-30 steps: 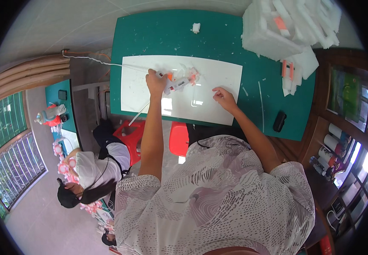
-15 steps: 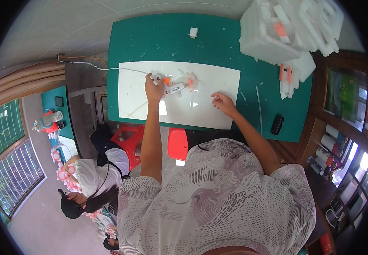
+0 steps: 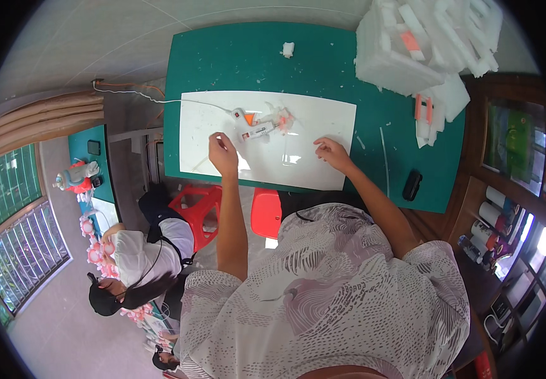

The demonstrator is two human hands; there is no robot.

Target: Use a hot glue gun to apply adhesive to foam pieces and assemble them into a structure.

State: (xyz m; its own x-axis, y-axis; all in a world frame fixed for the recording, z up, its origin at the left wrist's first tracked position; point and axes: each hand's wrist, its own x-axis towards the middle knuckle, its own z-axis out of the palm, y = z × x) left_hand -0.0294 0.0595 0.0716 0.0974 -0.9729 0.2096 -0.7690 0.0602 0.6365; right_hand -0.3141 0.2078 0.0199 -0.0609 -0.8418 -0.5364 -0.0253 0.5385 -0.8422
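Note:
A white glue gun with an orange trigger lies on its side on the white sheet. Its cable runs off to the left. By the nozzle sits a small pinkish, whitish clump, too blurred to name. Just below and left of the glue gun, apart from it, is my left hand, its fingers loosely curled in and no object visible in them. My right hand hovers over the right part of the sheet, fingers bent but apart, holding nothing. A thin pale stick lies left of my left hand.
White foam blocks are piled at the table's far right. A black case and a thin strip lie on the green tabletop. Red stools stand below the near edge. Another person works at the left.
My left hand has let go of the glue gun and drawn back toward me, down and slightly left. The glue gun stays on the sheet. My right hand has hardly moved.

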